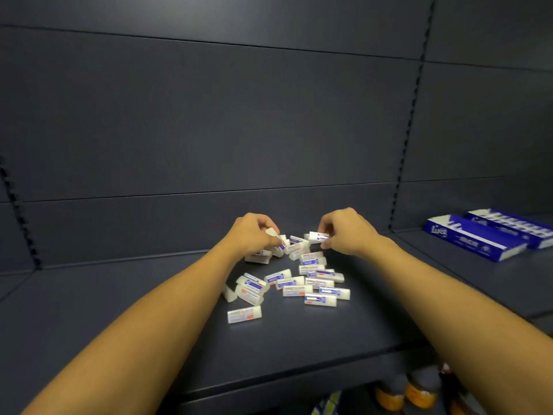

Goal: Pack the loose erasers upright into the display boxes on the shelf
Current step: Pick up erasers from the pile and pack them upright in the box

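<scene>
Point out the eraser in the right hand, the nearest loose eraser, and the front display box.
Eraser in right hand (pixel 319 236), head view: its wrapped middle.
Nearest loose eraser (pixel 244 314), head view: centre of its sleeve.
Front display box (pixel 475 242), head view: its blue side panel.

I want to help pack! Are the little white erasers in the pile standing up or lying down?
Lying down. The small white rectangular erasers lie flat on their long sides, scattered across the dark grey metal shelf, not upright.

White erasers (pixel 296 283) in blue-printed sleeves lie flat and scattered in a loose heap at mid-shelf (pixel 119 310), well apart from two blue-and-white display boxes (pixel 490 235) lying side by side at the far right.
</scene>
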Tool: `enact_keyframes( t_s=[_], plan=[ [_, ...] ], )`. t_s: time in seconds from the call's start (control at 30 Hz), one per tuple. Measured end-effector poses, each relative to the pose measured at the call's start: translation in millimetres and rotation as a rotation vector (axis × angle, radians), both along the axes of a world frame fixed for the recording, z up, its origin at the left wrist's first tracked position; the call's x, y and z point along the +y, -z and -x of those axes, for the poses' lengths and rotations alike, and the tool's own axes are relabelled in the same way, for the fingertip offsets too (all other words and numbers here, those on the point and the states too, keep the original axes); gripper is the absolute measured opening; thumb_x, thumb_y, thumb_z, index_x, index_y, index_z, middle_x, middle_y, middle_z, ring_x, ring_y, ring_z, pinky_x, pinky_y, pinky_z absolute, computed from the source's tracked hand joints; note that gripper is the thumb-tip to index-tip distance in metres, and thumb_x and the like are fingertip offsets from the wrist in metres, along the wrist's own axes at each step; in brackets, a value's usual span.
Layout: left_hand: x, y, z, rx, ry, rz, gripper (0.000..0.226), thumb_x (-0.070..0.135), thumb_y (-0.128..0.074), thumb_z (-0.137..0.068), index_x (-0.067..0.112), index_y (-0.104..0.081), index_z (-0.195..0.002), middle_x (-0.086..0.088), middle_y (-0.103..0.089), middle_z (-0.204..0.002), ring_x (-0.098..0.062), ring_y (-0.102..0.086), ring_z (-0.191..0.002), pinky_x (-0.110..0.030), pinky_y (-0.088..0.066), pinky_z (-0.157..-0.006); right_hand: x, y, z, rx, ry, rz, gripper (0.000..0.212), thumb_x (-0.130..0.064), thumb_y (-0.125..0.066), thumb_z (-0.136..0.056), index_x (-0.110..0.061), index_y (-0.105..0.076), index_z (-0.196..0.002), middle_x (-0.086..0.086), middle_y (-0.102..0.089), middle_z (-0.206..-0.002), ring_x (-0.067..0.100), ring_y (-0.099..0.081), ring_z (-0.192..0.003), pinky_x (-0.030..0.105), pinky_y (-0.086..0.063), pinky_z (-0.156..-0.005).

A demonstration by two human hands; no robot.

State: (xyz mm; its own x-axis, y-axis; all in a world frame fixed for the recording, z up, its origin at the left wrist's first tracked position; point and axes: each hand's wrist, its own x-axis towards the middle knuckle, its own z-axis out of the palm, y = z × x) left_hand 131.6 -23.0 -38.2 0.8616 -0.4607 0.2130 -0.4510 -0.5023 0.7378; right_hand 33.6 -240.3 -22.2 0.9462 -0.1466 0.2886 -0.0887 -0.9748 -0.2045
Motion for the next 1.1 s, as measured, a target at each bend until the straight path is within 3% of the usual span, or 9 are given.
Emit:
enact_keyframes(
  t_s=[0.2,0.33,0.43,0.67,0.87,1.1],
  plan=[
    [-44.9,-12.2,34.0,0.025,0.059,-0.03,0.015,0.025,-0.088,-0.074,0.02,-0.076,-0.081,0.001,-0.074,-0.078,-0.01,-0.066,-0.074,-0.024,-0.052,-0.062,-44.2,-7.8,50.1,0.028,0.073,-0.133,0.023,-0.016,-0.09,-0.068,-0.024,-0.069,-0.076,-0.007,-0.068,-0.078,0.015,-0.066,-0.078,0.034,-0.055,-0.072],
    [-81.9,-18.6,63.9,-0.008,0.102,-0.069,0.008,0.011,-0.075,-0.082,0.018,-0.074,-0.084,0.002,-0.074,-0.084,-0.013,-0.067,-0.083,-0.021,-0.047,-0.066,-81.5,-13.2,86.5,-0.001,0.087,-0.239,0.023,-0.011,-0.091,-0.066,-0.023,-0.073,-0.072,-0.006,-0.071,-0.075,0.013,-0.069,-0.076,0.034,-0.058,-0.077],
    [-115.1,-19.3,89.3,-0.035,0.122,-0.089,0.016,0.007,-0.069,-0.085,0.021,-0.075,-0.088,0.001,-0.073,-0.093,-0.013,-0.066,-0.088,-0.02,-0.049,-0.07,-110.2,-14.7,114.0,-0.001,0.088,-0.268,0.024,-0.01,-0.091,-0.067,-0.024,-0.072,-0.07,-0.006,-0.071,-0.074,0.013,-0.069,-0.076,0.028,-0.055,-0.073],
    [-193.6,-16.2,142.7,-0.099,0.061,-0.149,0.01,0.016,-0.071,-0.085,0.022,-0.079,-0.089,0.001,-0.074,-0.096,-0.016,-0.065,-0.094,-0.027,-0.048,-0.079,-180.3,-17.1,167.1,0.01,0.062,-0.231,0.022,-0.012,-0.09,-0.069,-0.024,-0.074,-0.078,-0.006,-0.07,-0.076,0.011,-0.066,-0.076,0.02,-0.046,-0.062],
    [-247.5,-10.0,170.2,-0.117,0.033,-0.165,0.005,0.021,-0.073,-0.085,0.024,-0.078,-0.087,0.004,-0.073,-0.092,-0.014,-0.064,-0.09,-0.024,-0.045,-0.075,-235.3,-14.2,189.1,0.028,0.077,-0.197,0.026,-0.02,-0.091,-0.069,-0.018,-0.077,-0.091,-0.004,-0.072,-0.082,0.015,-0.068,-0.083,0.033,-0.058,-0.081],
    [-303.0,-11.4,172.8,-0.142,0.086,-0.202,0.005,0.021,-0.073,-0.088,0.023,-0.077,-0.089,0.009,-0.07,-0.089,-0.009,-0.063,-0.089,-0.024,-0.046,-0.076,-294.9,-5.6,193.2,0.004,0.081,-0.239,0.021,-0.016,-0.089,-0.071,-0.019,-0.08,-0.089,-0.001,-0.073,-0.088,0.015,-0.068,-0.085,0.034,-0.057,-0.083]
  ],
)
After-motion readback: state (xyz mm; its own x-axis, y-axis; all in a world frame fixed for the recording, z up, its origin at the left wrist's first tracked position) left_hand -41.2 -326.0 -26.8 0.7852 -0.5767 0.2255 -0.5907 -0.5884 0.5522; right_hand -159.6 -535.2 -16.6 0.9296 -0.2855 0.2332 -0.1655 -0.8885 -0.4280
